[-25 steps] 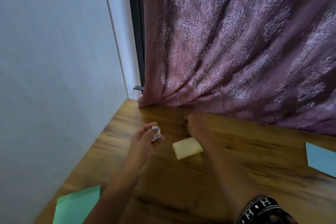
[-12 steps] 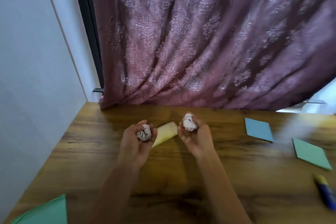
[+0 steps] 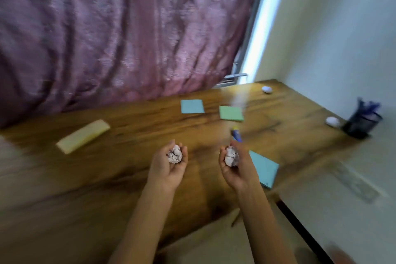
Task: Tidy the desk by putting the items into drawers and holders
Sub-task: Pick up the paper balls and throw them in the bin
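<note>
Head view: the left hand [image 3: 169, 167] cups a crumpled white paper ball [image 3: 175, 154], fingers curled around it; the right hand [image 3: 235, 167] grips a second crumpled paper ball [image 3: 231, 156] likewise. Both hands hover apart over the wooden desk [image 3: 107, 178]. The balls look light, soft and crushable, so a loose whole-palm hold suits them. Beyond the right hand stands what seems, through blur, a dark mesh pen holder [image 3: 362, 123].

Wood-grain desk [image 3: 128, 178] — crumpled paper balls [image 3: 175, 154], cloth curtain [image 3: 120, 32]
</note>
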{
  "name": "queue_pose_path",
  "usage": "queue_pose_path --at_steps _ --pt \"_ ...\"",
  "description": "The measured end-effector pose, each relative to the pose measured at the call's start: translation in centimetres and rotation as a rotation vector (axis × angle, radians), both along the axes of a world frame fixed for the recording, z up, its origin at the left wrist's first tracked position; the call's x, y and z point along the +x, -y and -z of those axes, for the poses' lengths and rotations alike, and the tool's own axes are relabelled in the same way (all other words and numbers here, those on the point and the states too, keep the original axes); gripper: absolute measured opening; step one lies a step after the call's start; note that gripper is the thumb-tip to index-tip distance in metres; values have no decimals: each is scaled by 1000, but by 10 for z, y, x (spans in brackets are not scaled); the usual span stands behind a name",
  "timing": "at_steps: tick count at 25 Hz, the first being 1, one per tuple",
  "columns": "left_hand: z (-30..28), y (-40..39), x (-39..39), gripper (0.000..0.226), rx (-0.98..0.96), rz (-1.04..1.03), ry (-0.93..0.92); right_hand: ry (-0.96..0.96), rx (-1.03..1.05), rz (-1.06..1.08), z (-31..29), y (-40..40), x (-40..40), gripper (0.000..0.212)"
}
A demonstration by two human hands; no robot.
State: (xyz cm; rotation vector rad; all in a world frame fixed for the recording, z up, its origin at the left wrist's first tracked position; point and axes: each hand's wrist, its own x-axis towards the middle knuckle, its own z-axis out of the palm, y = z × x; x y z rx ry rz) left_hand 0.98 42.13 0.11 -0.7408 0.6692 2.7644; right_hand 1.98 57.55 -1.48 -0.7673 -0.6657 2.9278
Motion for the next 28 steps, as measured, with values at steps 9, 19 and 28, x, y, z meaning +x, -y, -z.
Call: queue_pose_path --at_steps 9,19,28 --pt "26 -229 81 17 -19 431 34 30 19 356 15 -199 143 16" --pt "63 -453 151 18 -129 835 54 138 -32 792 56 -380 257 16" --pt "150 -630 180 16 -290 1121 235 338 -51 922 136 -532 312 8"
